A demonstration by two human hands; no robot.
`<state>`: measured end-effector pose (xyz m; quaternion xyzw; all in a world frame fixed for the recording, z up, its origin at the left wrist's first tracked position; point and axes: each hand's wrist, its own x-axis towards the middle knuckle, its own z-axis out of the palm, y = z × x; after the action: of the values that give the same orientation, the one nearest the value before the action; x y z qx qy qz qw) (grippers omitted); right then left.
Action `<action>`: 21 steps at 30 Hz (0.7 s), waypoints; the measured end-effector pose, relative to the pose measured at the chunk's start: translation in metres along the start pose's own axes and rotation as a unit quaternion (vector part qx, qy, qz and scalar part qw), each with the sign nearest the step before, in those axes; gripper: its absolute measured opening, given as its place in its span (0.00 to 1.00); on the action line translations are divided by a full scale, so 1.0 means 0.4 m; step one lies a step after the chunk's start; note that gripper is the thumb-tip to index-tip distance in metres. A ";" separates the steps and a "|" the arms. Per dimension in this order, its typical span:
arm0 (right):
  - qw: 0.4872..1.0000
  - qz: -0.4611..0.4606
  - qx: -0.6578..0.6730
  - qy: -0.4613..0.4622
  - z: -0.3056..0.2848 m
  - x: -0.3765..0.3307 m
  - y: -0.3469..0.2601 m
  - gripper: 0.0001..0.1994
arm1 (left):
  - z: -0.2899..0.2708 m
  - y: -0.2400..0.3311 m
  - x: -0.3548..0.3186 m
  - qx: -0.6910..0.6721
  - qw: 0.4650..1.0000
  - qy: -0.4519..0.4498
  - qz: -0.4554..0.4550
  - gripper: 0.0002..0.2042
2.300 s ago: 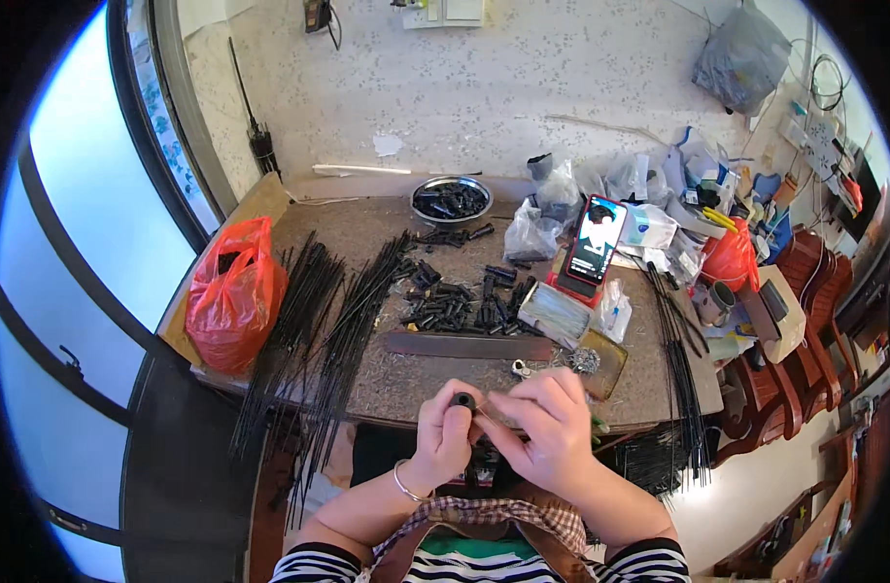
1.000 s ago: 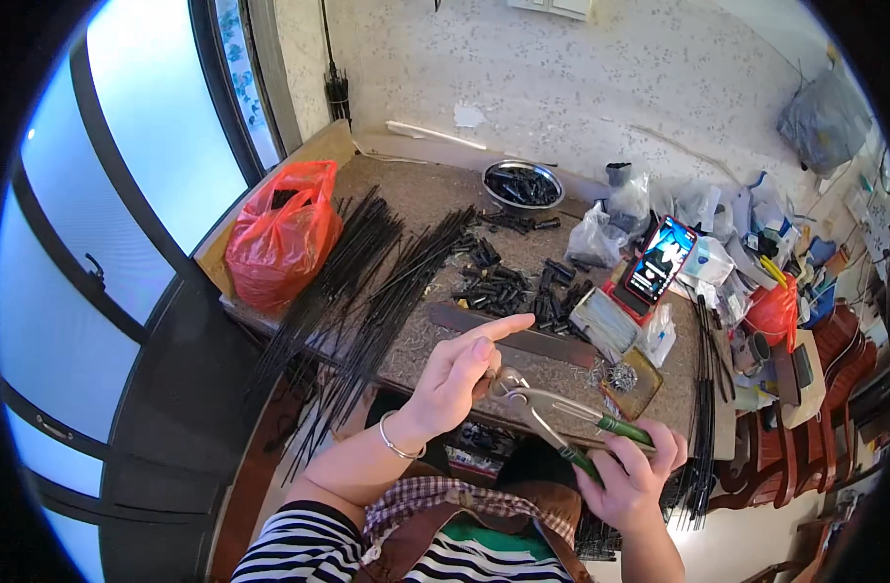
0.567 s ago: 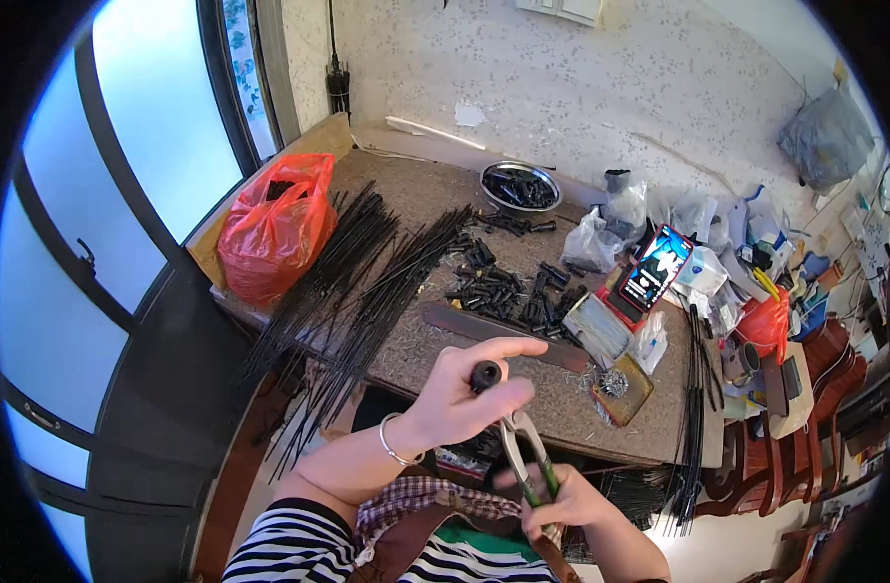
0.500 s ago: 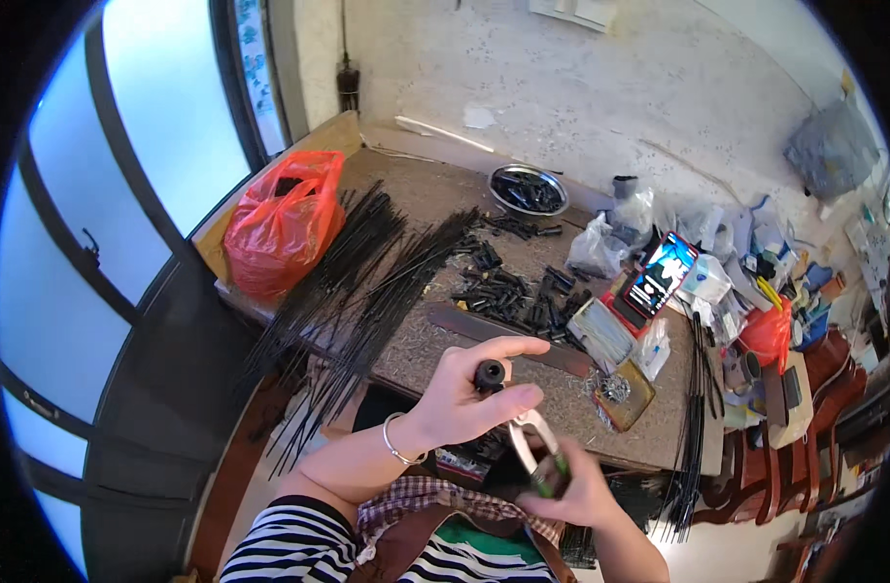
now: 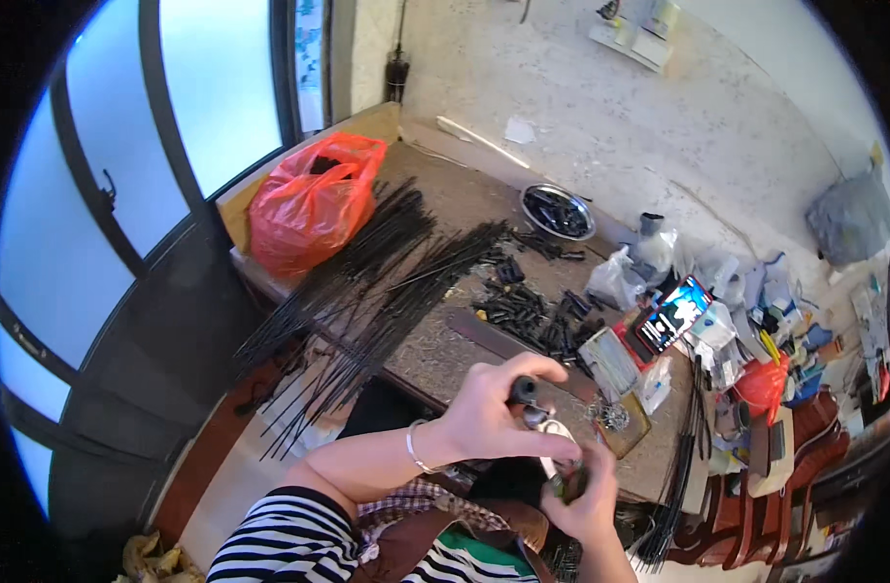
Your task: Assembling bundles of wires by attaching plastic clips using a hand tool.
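Note:
My left hand (image 5: 476,416) is closed round a short black tubular part (image 5: 525,391), its round end facing up between thumb and forefinger. My right hand (image 5: 587,497) grips a pair of pliers (image 5: 556,437) with silvery metal and green on the handles. The pliers' head is right beside the black part, partly behind my left thumb; whether the jaws bite on it cannot be made out. Beyond my hands, a pile of similar black parts (image 5: 513,309) lies on the worktable (image 5: 421,364). Small metal pieces (image 5: 612,416) sit in a shallow tray close to my right hand.
Long thin black rods (image 5: 367,282) overhang the table's left edge, beside a red plastic bag (image 5: 314,204). A metal bowl (image 5: 558,212) of black parts stands at the back. Rightward are a lit phone (image 5: 674,314), a clear box (image 5: 608,361), plastic bags and another rod bundle (image 5: 680,462).
The whole scene has shifted in the picture as my head turned. More of the pliers' head now shows next to the black part. Both hands keep their holds.

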<state>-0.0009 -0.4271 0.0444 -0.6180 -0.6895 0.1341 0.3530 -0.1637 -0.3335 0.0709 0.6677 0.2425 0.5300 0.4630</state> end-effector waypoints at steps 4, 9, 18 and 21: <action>0.988 -0.091 -0.004 -0.124 -0.095 0.027 -0.034 0.12 | -0.020 -0.029 0.007 0.011 1.000 -0.022 -0.009 0.27; 0.789 0.226 0.436 -0.369 -0.046 0.005 -0.023 0.08 | 0.003 -0.028 0.028 -0.021 0.996 -0.089 0.019 0.27; 0.981 0.019 0.037 -0.188 -0.083 0.018 0.001 0.12 | -0.002 -0.064 0.032 0.007 0.999 -0.041 0.031 0.28; 0.610 0.268 0.628 -0.402 -0.031 -0.024 0.057 0.12 | 0.017 -0.055 0.038 -0.014 0.997 -0.070 0.018 0.28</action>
<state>0.0244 -0.4348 0.0358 -0.2860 -0.3129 0.8578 0.2906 -0.1486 -0.3134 0.0590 0.7006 0.1902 0.4936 0.4788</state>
